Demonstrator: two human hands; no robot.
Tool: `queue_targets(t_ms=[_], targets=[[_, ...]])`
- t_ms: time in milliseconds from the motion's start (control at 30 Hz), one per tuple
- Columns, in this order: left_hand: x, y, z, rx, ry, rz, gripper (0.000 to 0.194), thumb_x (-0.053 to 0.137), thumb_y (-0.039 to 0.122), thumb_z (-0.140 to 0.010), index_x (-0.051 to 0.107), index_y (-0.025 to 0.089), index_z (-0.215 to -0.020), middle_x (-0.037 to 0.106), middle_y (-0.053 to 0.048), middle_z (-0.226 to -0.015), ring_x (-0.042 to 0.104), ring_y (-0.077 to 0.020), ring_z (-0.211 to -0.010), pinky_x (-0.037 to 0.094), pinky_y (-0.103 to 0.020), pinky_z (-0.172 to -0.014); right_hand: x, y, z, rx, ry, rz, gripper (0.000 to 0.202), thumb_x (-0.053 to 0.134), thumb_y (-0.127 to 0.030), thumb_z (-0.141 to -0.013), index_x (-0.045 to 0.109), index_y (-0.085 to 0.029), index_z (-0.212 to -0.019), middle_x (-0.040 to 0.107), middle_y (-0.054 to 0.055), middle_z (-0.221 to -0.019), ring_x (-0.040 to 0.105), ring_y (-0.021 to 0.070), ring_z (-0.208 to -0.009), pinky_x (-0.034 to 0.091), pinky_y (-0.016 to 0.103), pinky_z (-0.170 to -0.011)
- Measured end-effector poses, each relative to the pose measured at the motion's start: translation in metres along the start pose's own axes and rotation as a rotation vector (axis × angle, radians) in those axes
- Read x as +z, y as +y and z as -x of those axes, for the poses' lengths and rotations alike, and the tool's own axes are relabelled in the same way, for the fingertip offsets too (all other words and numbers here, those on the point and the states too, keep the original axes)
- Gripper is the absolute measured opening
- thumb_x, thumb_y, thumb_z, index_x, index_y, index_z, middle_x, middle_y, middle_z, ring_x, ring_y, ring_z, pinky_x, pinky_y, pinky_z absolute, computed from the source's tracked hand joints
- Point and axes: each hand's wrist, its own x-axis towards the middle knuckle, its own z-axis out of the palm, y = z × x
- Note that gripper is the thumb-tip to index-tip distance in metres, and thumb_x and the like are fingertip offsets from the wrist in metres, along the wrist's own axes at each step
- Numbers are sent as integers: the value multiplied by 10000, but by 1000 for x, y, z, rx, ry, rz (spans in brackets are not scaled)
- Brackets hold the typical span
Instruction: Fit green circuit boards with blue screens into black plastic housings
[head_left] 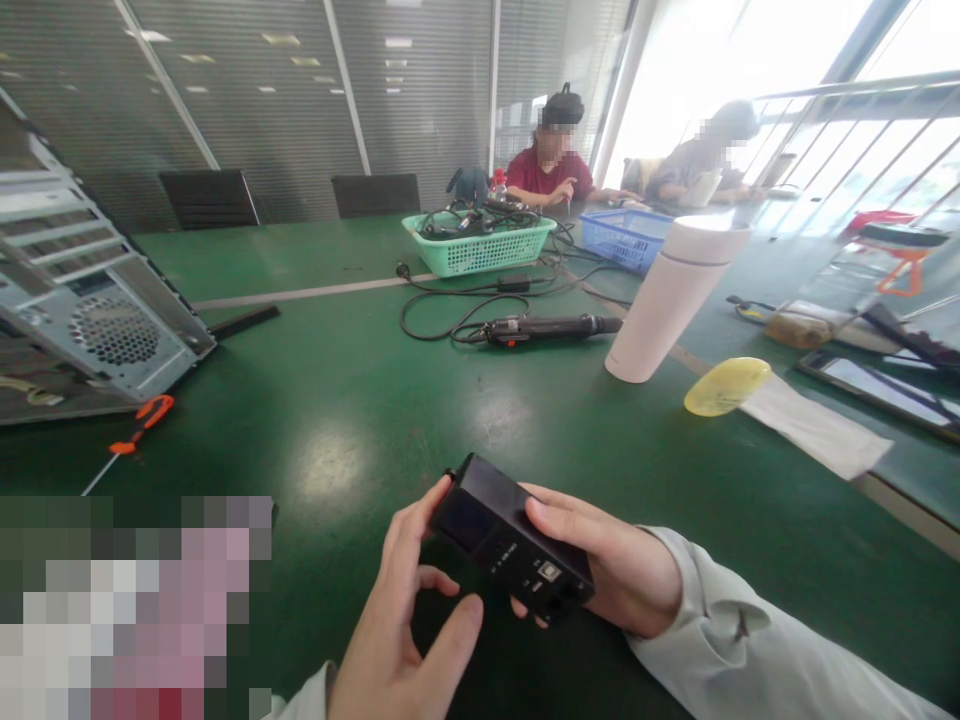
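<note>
A small black box-shaped device with a dark screen, white markings and several ports is held tilted above the green table. My right hand is wrapped round its right end, the thumb on the top edge. At the device's left end, my left hand touches the corner near a small black knob with a fingertip; its thumb and other fingers are apart, with nothing between them.
A metal computer case and an orange-handled screwdriver lie left. Beyond are a black electric screwdriver, green basket of cables, blue basket, pink tumbler and yellow object. Two people sit at the back.
</note>
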Motion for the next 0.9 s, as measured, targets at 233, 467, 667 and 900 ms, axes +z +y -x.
queue_targets(t_ms=[233, 467, 667, 900], targets=[[0, -3, 2, 97, 52, -6, 380, 493, 224, -889, 510, 371, -1239, 436, 21, -1362, 440, -228, -1250, 459, -317, -925, -7, -12, 10, -399, 262, 701, 518, 789, -260, -780, 524, -204, -1220, 564, 35, -1136, 537, 167, -1067, 447, 264, -925], [-7, -5, -2, 38, -38, 20, 335, 499, 349, -973, 452, 422, -1296, 462, 25, -1379, 424, -212, -1286, 445, -323, -997, -5, -21, 17, -550, 274, 1204, 546, 774, -233, -830, 497, -254, -1300, 571, 29, -1194, 573, 174, -1080, 467, 297, -996], [-15, -9, -4, 67, -101, -51, 348, 529, 322, -965, 455, 422, -1291, 466, 0, -1320, 491, -213, -1203, 493, -306, -938, -6, -25, 19, -558, 182, 1261, 592, 804, -227, -810, 459, -246, -1291, 561, 28, -1199, 571, 164, -1074, 471, 269, -976], [-14, -5, -5, 113, -124, -118, 327, 573, 223, -927, 541, 363, -1221, 547, -13, -1124, 610, -198, -1040, 532, -296, -868, -6, -25, 21, -572, 279, 1274, 557, 803, -206, -791, 459, -233, -1229, 551, 32, -1140, 560, 174, -1046, 478, 269, -910]])
